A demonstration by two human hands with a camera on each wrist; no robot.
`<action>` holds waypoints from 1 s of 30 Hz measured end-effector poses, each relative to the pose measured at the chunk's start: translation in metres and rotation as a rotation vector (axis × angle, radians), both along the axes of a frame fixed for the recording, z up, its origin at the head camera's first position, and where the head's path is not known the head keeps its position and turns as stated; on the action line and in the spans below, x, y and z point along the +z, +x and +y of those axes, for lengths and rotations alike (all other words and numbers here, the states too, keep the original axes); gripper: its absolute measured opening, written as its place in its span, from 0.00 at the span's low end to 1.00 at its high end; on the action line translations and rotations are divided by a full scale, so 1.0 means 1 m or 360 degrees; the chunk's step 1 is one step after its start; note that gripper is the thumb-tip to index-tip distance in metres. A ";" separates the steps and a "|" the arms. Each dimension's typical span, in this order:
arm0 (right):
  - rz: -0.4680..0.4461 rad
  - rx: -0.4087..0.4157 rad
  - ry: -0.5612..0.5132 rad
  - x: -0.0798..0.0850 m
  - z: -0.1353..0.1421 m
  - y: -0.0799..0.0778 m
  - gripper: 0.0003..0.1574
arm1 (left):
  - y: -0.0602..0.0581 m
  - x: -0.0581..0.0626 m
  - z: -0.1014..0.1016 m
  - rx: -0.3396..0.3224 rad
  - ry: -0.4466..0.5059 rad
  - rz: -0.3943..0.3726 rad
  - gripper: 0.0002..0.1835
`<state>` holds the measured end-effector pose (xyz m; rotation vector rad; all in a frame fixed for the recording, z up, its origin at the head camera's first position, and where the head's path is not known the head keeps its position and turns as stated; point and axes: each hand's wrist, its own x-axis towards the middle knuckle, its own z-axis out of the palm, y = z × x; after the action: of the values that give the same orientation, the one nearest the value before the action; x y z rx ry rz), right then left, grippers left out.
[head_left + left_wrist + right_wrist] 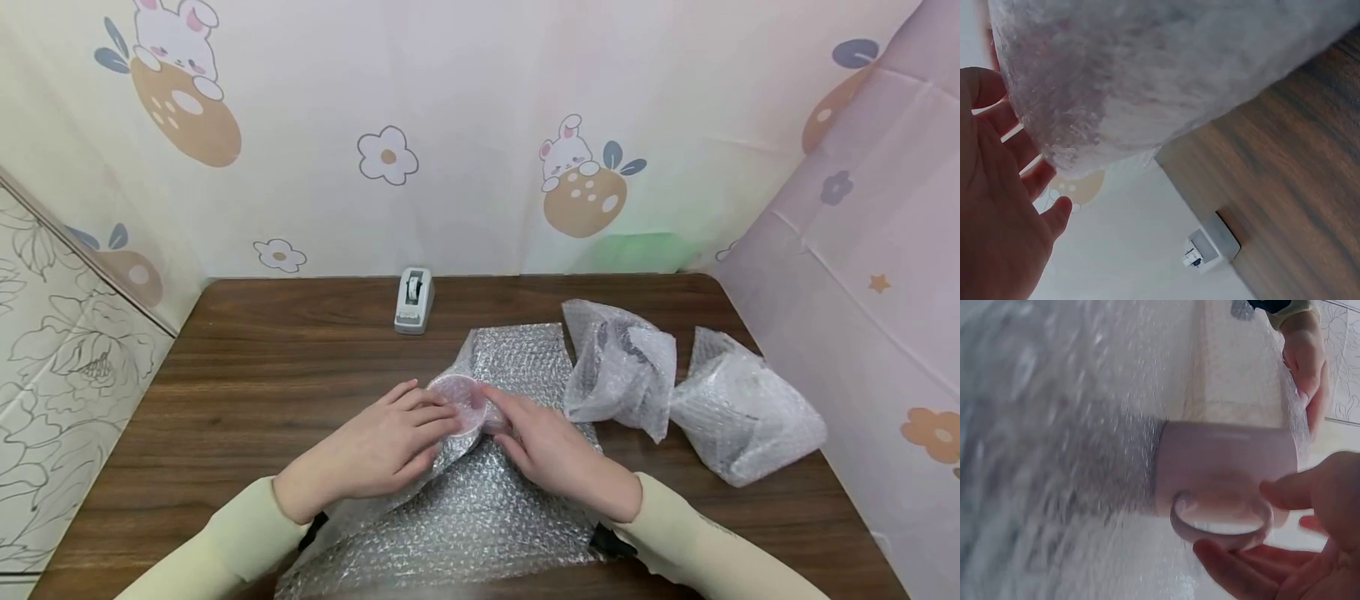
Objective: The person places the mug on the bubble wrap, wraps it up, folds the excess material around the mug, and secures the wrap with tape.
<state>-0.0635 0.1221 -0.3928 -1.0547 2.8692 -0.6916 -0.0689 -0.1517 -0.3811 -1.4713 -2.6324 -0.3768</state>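
Note:
A pink mug (1222, 456) stands on a large sheet of bubble wrap (510, 500), its round mouth facing up in the head view. One side of the sheet is raised against the mug's left side. My left hand (386, 437) lays its extended fingers over that raised wrap and the mug's rim; in the left wrist view the wrap hides the mug. From the right, my right hand (558, 450) holds the mug at its handle (1222, 537), thumb near the rim and fingers behind the handle.
A tape dispenser (414, 302) stands at the back of the wooden table (285, 358). Two bubble-wrapped bundles, one nearer the middle (622, 367) and one farther right (750, 408), lie right of the sheet. A patterned curtain (465, 208) hangs behind the table.

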 end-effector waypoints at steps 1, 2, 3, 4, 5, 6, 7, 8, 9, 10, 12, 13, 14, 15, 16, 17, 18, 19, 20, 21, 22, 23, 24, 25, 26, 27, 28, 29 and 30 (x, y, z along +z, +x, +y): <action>0.0013 0.0039 0.0010 0.001 0.001 0.000 0.41 | 0.000 -0.001 0.001 0.0003 0.0000 0.0015 0.21; 0.0031 0.0077 0.0023 0.001 0.002 -0.001 0.39 | 0.000 -0.002 0.002 0.0006 0.0002 0.0027 0.20; 0.0045 0.0114 0.0035 0.002 0.003 -0.001 0.37 | 0.000 -0.003 0.003 0.0009 0.0001 0.0033 0.20; 0.0053 0.0147 0.0044 0.002 0.003 -0.002 0.34 | -0.001 -0.003 0.004 0.0009 0.0003 0.0036 0.19; 0.0060 0.0163 0.0053 0.002 0.003 -0.003 0.30 | -0.001 -0.004 0.005 0.0012 0.0006 0.0033 0.19; 0.0063 0.0170 0.0061 0.003 0.003 -0.003 0.27 | -0.001 -0.004 0.005 0.0015 0.0008 0.0019 0.18; 0.0064 0.0168 0.0068 0.003 0.002 -0.004 0.24 | -0.001 -0.005 0.005 0.0017 0.0017 0.0003 0.18; 0.0068 0.0162 0.0074 0.003 0.001 -0.005 0.22 | -0.001 -0.005 0.005 0.0017 0.0034 -0.0017 0.18; 0.0066 0.0152 0.0071 0.003 -0.001 -0.006 0.20 | -0.001 -0.005 0.004 0.0015 0.0065 -0.0050 0.18; 0.0070 0.0144 0.0067 0.002 -0.003 -0.007 0.18 | -0.001 -0.005 0.002 0.0011 0.0108 -0.0095 0.19; 0.0083 0.0129 0.0059 0.001 -0.006 -0.009 0.14 | -0.002 -0.003 -0.003 -0.0005 0.0214 -0.0153 0.20; 0.0089 0.0122 0.0054 0.000 -0.007 -0.009 0.12 | -0.002 -0.002 -0.007 -0.0020 0.0277 -0.0163 0.20; 0.0092 0.0118 0.0047 0.000 -0.008 -0.010 0.10 | -0.003 -0.001 -0.011 -0.0040 0.0337 -0.0160 0.20; 0.0089 0.0112 0.0040 -0.001 -0.009 -0.011 0.09 | -0.004 0.000 -0.016 -0.0060 0.0387 -0.0136 0.20; 0.0089 0.0111 0.0038 -0.001 -0.009 -0.011 0.09 | -0.005 0.001 -0.022 -0.0078 0.0417 -0.0093 0.21; 0.0080 0.0108 0.0035 -0.001 -0.010 -0.011 0.08 | -0.006 0.001 -0.029 -0.0093 0.0428 -0.0024 0.20; 0.0070 0.0105 0.0033 -0.001 -0.010 -0.012 0.09 | -0.007 0.001 -0.037 -0.0108 0.0427 0.0051 0.20; 0.0066 0.0107 0.0029 -0.001 -0.010 -0.012 0.09 | -0.008 0.000 -0.044 -0.0125 0.0412 0.0131 0.19; 0.0060 0.0110 0.0026 -0.001 -0.010 -0.012 0.10 | -0.008 -0.002 -0.051 -0.0141 0.0383 0.0218 0.17; 0.0060 0.0112 0.0026 -0.002 -0.010 -0.012 0.11 | -0.007 -0.005 -0.058 -0.0160 0.0359 0.0307 0.16; 0.0056 0.0113 0.0024 -0.002 -0.010 -0.012 0.12 | -0.005 -0.009 -0.064 -0.0181 0.0335 0.0382 0.15; 0.0051 0.0110 0.0017 -0.002 -0.010 -0.012 0.12 | -0.003 -0.014 -0.070 -0.0200 0.0299 0.0453 0.15; 0.0046 0.0106 0.0011 -0.002 -0.010 -0.012 0.13 | 0.000 -0.019 -0.075 -0.0219 0.0264 0.0515 0.16; 0.0043 0.0097 0.0006 -0.002 -0.010 -0.012 0.14 | 0.003 -0.025 -0.080 -0.0243 0.0241 0.0563 0.17; 0.0039 0.0087 0.0007 -0.002 -0.009 -0.012 0.15 | 0.006 -0.030 -0.084 -0.0260 0.0207 0.0587 0.19; 0.0040 0.0079 0.0006 -0.002 -0.009 -0.012 0.16 | 0.010 -0.036 -0.087 -0.0282 0.0188 0.0603 0.20; 0.0037 0.0075 0.0001 -0.002 -0.009 -0.012 0.17 | 0.013 -0.040 -0.088 -0.0300 0.0172 0.0607 0.20; 0.0036 0.0075 -0.0005 -0.002 -0.009 -0.012 0.17 | 0.016 -0.044 -0.089 -0.0316 0.0160 0.0610 0.20; 0.0038 0.0079 -0.0009 -0.002 -0.009 -0.013 0.17 | 0.019 -0.047 -0.089 -0.0329 0.0166 0.0610 0.20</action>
<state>-0.0761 0.1134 -0.3950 -1.1383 2.8514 -0.6893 -0.0499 -0.2407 -0.4281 -1.6013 -2.1435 -0.2171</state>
